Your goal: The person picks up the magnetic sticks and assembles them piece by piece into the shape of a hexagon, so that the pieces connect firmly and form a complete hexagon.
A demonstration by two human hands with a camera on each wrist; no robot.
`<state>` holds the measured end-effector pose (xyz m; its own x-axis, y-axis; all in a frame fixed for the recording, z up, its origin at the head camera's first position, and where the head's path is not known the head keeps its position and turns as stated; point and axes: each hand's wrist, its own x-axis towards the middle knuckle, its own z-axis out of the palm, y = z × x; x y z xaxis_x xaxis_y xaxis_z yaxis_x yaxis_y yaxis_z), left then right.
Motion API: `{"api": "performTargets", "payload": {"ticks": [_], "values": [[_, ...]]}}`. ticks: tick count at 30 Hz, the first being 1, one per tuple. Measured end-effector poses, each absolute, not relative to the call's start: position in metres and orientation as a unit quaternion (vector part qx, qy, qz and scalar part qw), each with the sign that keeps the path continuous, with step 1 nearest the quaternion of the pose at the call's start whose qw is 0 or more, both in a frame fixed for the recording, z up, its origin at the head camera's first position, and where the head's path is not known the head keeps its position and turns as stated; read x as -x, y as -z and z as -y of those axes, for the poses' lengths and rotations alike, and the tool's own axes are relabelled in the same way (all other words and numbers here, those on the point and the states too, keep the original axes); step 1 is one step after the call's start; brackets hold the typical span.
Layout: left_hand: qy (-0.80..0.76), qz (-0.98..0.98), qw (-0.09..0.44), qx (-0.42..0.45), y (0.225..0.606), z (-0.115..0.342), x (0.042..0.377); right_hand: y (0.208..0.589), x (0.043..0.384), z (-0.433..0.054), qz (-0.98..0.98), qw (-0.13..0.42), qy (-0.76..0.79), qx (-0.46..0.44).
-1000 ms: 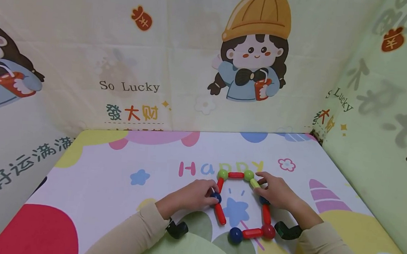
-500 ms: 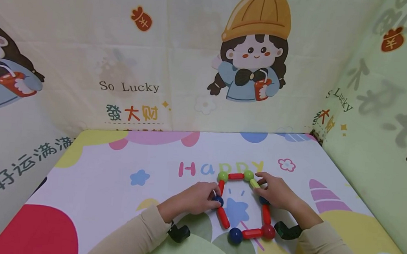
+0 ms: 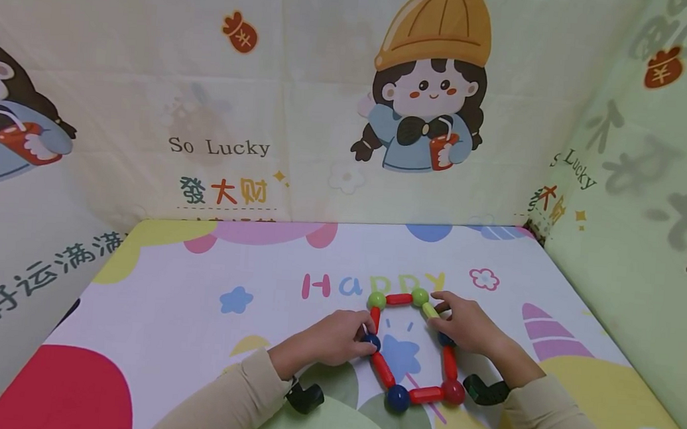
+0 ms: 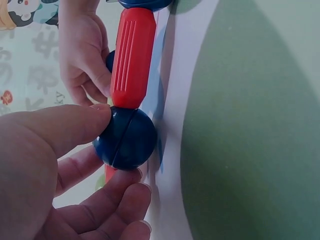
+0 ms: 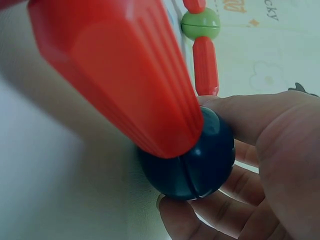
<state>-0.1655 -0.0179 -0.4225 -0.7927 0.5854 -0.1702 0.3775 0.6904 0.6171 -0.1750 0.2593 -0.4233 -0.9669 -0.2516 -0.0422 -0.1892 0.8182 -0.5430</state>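
Note:
Red rods and coloured balls form a closed ring on the table. My left hand (image 3: pixel 335 337) pinches the blue ball (image 4: pixel 127 139) at the ring's left side between thumb and fingers. From that ball a red rod (image 3: pixel 383 370) slants to the front blue ball (image 3: pixel 398 398), its end touching it. At the right side, my right hand (image 3: pixel 466 324) grips another blue ball (image 5: pixel 192 160), with a red rod (image 5: pixel 120 75) attached. A yellow-green rod (image 3: pixel 430 309) runs from near the right fingers to a green ball (image 3: pixel 419 297). The red ball (image 3: pixel 453 392) sits at the front right corner.
A second green ball (image 3: pixel 377 300) stands at the back left corner of the ring. The table (image 3: pixel 179 336) has a printed cover, with printed cloth walls (image 3: pixel 315 106) behind it and at both sides. A dark wrist camera (image 3: pixel 305 396) sits under the left sleeve.
My left hand has moved right and slightly nearer with its blue ball. The red rod's free end has swung right and now meets the front blue ball. The right hand stays in place.

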Motion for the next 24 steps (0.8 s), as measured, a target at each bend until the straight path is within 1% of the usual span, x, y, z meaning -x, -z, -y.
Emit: {"api": "performTargets", "payload": {"ticks": [8,12,17,20,24], "values": [[-0.272,-0.902,0.167,-0.290,0.424,0.018,0.165,0.423,0.174,-0.261,-0.953,0.059,0.276,0.110],[-0.259,-0.897,0.163,-0.318,0.427,0.018,0.167,0.419,0.169,-0.266,-0.948,0.082,0.283,0.116],[-0.258,-0.895,0.163,-0.327,0.428,0.019,0.168,0.411,0.162,-0.271,-0.942,0.108,0.291,0.125],[-0.261,-0.896,0.162,-0.321,0.428,0.020,0.168,0.411,0.162,-0.271,-0.945,0.100,0.291,0.113],[-0.269,-0.900,0.159,-0.303,0.428,0.025,0.171,0.416,0.164,-0.267,-0.948,0.067,0.292,0.105]]}}
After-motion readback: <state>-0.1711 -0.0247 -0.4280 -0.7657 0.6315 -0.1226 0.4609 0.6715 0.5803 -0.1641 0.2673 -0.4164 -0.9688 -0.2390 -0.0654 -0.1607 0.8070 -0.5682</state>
